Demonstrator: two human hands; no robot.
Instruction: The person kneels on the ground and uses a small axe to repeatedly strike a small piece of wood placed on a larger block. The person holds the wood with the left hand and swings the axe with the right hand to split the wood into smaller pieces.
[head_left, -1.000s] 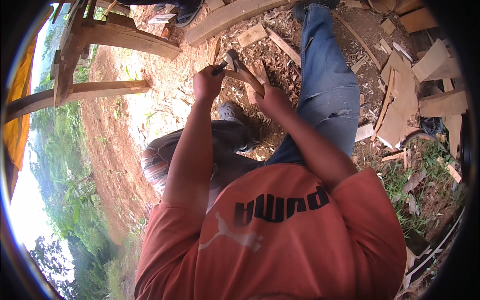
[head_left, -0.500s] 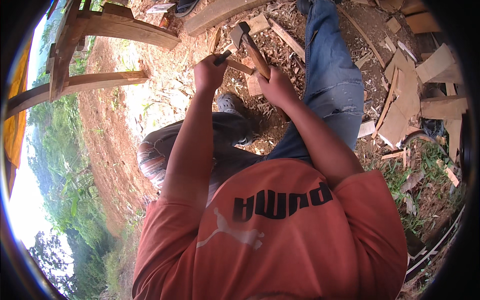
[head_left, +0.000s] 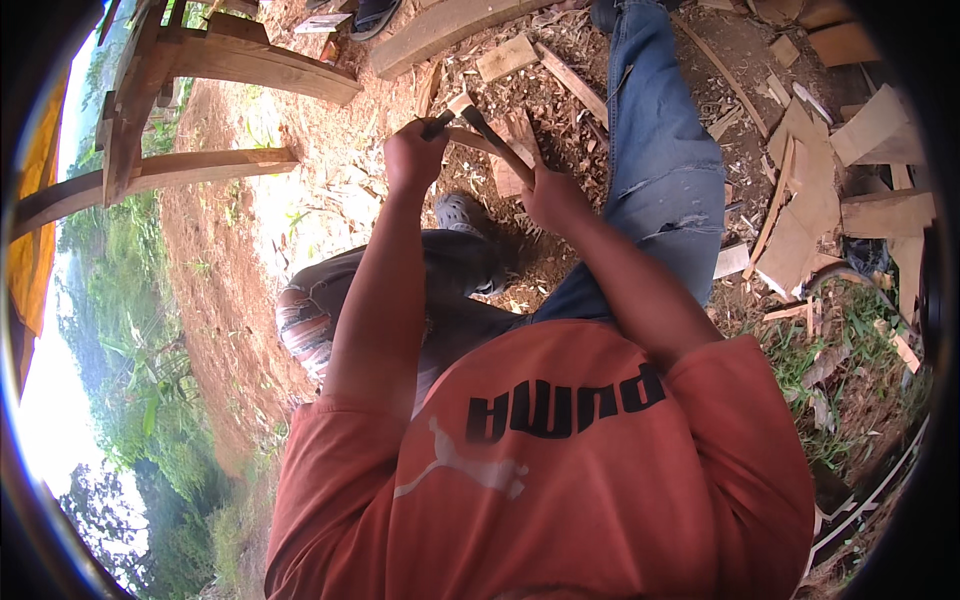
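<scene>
My right hand (head_left: 558,203) is closed round the wooden handle of a hammer (head_left: 503,152). Its metal head points up and left, close beside my left hand (head_left: 414,160). That hand is closed on a short dark tool (head_left: 437,127) with a black end; its exact kind is too small to make out. A narrow brown strip of wood (head_left: 474,141) runs from beside my left fist toward the hammer handle. Whether my left fingers also hold the strip, I cannot tell. Below the hammer handle a flat wooden block (head_left: 508,176) lies on the ground.
Wood chips (head_left: 570,120) litter the ground between my legs. A curved timber (head_left: 440,32) lies beyond my hands, with a small board (head_left: 507,58) near it. On the left stands a wooden frame (head_left: 230,62); offcuts (head_left: 808,200) pile up at the right.
The hammer head has come down and left, from above the hands to beside my left fist. My right hand has dropped slightly; my left has shifted a little down and left.
</scene>
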